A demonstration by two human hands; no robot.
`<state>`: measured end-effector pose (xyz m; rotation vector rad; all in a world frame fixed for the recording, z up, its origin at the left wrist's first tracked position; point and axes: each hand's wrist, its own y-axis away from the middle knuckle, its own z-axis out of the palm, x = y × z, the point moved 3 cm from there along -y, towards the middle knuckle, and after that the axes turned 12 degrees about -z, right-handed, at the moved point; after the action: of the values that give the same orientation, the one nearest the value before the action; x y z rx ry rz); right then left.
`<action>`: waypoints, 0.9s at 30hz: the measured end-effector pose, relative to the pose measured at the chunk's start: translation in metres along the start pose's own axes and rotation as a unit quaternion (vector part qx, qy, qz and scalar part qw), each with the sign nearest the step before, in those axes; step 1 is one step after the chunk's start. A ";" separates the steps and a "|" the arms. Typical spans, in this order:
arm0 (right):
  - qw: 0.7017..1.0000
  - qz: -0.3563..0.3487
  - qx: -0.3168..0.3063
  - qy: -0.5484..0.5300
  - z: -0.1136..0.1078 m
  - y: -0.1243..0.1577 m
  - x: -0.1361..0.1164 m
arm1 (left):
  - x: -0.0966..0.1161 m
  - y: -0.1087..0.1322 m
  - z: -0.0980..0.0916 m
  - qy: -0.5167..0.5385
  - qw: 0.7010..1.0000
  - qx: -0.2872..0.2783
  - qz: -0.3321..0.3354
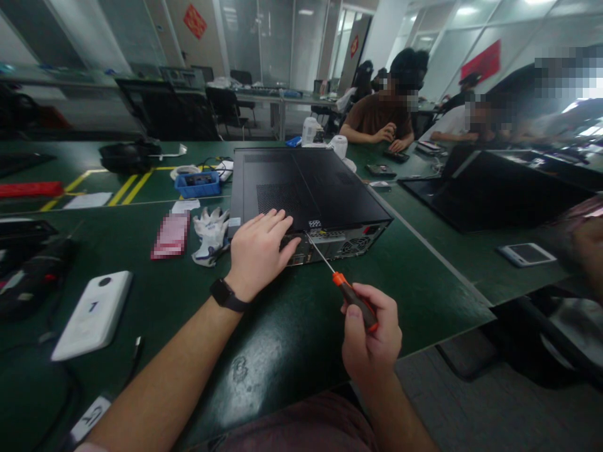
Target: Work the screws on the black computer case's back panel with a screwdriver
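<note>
A black computer case [301,182] lies on its side on the green table, its rear panel with the fan grille facing me. My left hand [261,251] rests on the near top edge of the case, fingers stretched out over the perforated area. In my right hand [372,333] is a screwdriver [355,301] with an orange and dark handle, fingers wrapped round it. Its long thin shaft points up and left, the tip meeting the rear edge of the case near a small striped label [315,223]. Whether a screw sits under the tip is too small to tell.
Left of the case are a grey-white work glove [210,235], a blue bin [198,184] and a white power bank [94,316]. A phone [526,254] and a large black panel [494,194] lie to the right. A person [381,116] sits across the table.
</note>
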<state>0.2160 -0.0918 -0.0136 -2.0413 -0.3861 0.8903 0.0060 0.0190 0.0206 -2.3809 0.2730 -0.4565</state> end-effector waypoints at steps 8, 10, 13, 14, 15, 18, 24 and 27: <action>1.000 -0.009 0.020 0.023 -0.001 0.000 0.000 | 0.000 0.000 -0.001 0.003 1.000 0.001 0.000; 1.000 0.009 0.018 0.007 0.000 0.003 0.003 | 0.001 0.000 -0.001 -0.002 1.000 0.003 0.003; 1.000 0.022 0.015 -0.014 0.001 0.004 0.004 | 0.002 -0.001 -0.002 -0.002 1.000 0.004 0.006; 1.000 0.017 0.012 -0.013 0.000 0.003 0.003 | 0.002 -0.001 -0.002 -0.001 1.000 0.003 0.006; 1.000 0.008 0.008 -0.008 0.000 0.001 0.001 | 0.002 -0.001 -0.002 0.000 1.000 0.003 0.006; 0.999 -0.031 0.006 0.010 -0.001 -0.006 -0.005 | 0.002 -0.001 -0.002 0.002 1.000 0.006 0.006; 0.999 -0.015 0.027 0.023 0.000 -0.004 -0.002 | 0.001 -0.001 -0.001 0.001 1.000 0.004 0.008; 0.999 0.018 0.025 -0.008 0.002 0.001 0.003 | 0.001 -0.001 -0.002 0.001 1.000 0.006 0.011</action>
<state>0.2166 -0.0895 -0.0169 -2.0018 -0.3338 0.9289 0.0066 0.0181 0.0225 -2.3630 0.2956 -0.4503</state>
